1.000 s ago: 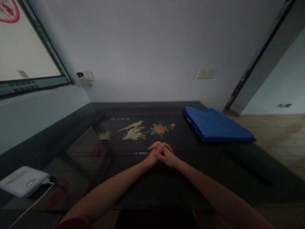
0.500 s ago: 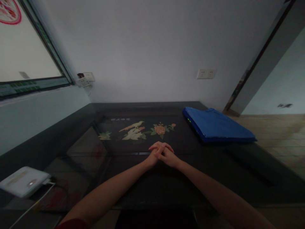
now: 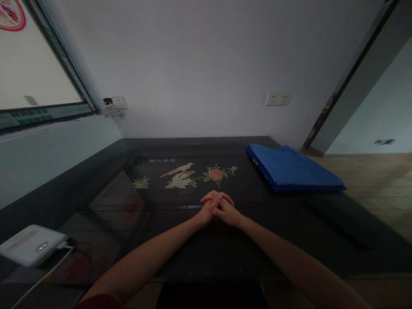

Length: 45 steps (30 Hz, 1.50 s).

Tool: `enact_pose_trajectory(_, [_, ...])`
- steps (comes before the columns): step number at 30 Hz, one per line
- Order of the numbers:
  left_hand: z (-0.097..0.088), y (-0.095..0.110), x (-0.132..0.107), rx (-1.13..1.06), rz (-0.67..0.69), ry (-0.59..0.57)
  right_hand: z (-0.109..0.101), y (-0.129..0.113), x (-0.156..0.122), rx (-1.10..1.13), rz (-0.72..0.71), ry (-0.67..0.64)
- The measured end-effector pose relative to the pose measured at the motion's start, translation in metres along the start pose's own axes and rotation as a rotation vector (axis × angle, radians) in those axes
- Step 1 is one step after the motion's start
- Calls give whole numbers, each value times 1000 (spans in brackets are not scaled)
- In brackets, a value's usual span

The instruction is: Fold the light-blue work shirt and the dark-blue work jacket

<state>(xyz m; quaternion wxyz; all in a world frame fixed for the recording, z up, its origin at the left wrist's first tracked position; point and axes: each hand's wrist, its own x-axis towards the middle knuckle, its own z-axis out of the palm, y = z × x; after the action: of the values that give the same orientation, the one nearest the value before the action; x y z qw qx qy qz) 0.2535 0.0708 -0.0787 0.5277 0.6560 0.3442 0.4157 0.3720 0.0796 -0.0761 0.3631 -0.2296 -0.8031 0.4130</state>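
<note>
My left hand (image 3: 207, 209) and my right hand (image 3: 228, 211) are clasped together at the middle of the dark glossy table (image 3: 193, 257). Their fingers are laced and closed, and no object shows between them. Both forearms reach in from the near edge. Just beyond the fingers, a picture of birds (image 3: 180, 177) and a pink flower (image 3: 215, 174) decorates the tabletop. To the right and farther back lies a flat folded blue cloth (image 3: 292, 167), apart from my hands.
On the left stands a white box-shaped device (image 3: 34, 244) with a white cable (image 3: 41, 279) plugged in. A dark long shape (image 3: 337, 223), hard to make out, lies at right. Behind the table rises a wall with sockets (image 3: 278, 99); a window (image 3: 38, 60) is at left.
</note>
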Motion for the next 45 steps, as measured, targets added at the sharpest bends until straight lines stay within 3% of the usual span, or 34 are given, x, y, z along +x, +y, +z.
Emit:
enact_pose_trajectory(8, [2, 1, 0, -66, 27, 1, 0, 1, 1, -7, -5, -2])
enact_pose_trajectory(25, [1, 6, 0, 58, 10, 22, 0, 3, 0, 13, -8, -6])
enact_pose_trajectory(45, [3, -4, 3, -63, 16, 13, -1, 4, 1, 2, -3, -16])
